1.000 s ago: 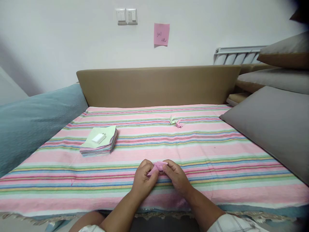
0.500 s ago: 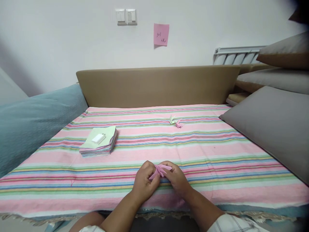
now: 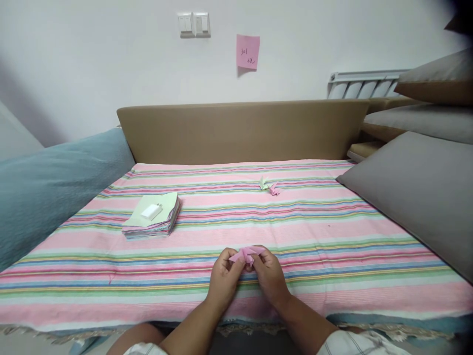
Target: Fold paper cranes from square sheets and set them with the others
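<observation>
A pink folded paper crane [image 3: 247, 253] is held between my two hands above the striped cloth, near its front edge. My left hand [image 3: 226, 277] pinches its left side, thumb in front and fingers behind. On the other side my right hand [image 3: 269, 275] grips it the same way. The paper's pointed flaps spread out left and right over the fingers; its back is hidden. Farther off lie two small folded paper cranes, a pale green one [image 3: 264, 183] and a pink one [image 3: 274, 189], close together.
At the left sits a stack of coloured paper squares [image 3: 151, 230] with a white plug adapter [image 3: 151, 212] on top. A blue-covered bolster [image 3: 62, 182] borders the left, grey cushions [image 3: 414, 192] the right. A brown backrest [image 3: 240, 133] stands behind the striped cloth [image 3: 121, 251].
My hands have turned the pink paper slightly, so its flaps now spread wider and flatter. The left fingers have shifted their grip. Both hands still hold it.
</observation>
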A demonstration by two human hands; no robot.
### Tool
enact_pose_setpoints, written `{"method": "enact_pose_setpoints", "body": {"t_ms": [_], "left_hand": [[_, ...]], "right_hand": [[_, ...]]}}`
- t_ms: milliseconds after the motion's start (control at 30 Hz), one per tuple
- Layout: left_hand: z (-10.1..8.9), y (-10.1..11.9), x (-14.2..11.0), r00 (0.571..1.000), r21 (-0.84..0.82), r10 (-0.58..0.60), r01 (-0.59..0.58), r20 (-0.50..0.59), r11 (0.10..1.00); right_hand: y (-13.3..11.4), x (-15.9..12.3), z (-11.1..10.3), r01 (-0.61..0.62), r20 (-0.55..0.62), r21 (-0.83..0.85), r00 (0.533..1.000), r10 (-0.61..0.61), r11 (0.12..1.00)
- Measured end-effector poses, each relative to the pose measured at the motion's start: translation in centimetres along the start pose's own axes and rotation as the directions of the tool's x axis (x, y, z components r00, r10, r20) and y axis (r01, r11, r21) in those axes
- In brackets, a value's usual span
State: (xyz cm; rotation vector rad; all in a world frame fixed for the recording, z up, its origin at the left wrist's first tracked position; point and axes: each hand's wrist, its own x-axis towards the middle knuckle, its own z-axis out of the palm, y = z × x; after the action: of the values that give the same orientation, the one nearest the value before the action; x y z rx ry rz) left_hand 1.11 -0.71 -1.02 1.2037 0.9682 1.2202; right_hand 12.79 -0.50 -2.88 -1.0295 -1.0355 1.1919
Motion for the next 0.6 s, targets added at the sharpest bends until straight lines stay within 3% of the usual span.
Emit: {"method": "enact_pose_setpoints", "body": {"t_ms": [167, 600], "left_hand": [[0.0, 0.3, 0.2, 0.998, 0.145, 0.052, -0.047, -0.03, 0.988], [-0.3, -1.1, 0.3, 0.974, 0.424, 0.219, -0.178, -0.051, 0.888]], "right_hand": [[-0.7, -0.7, 0.8, 0.138, 0.01, -0.106, 0.99, -0.138, 0.985], [-0.4, 0.0, 1.6, 0.092, 0.026, -0.146, 0.996, -0.089, 0.985]]}}
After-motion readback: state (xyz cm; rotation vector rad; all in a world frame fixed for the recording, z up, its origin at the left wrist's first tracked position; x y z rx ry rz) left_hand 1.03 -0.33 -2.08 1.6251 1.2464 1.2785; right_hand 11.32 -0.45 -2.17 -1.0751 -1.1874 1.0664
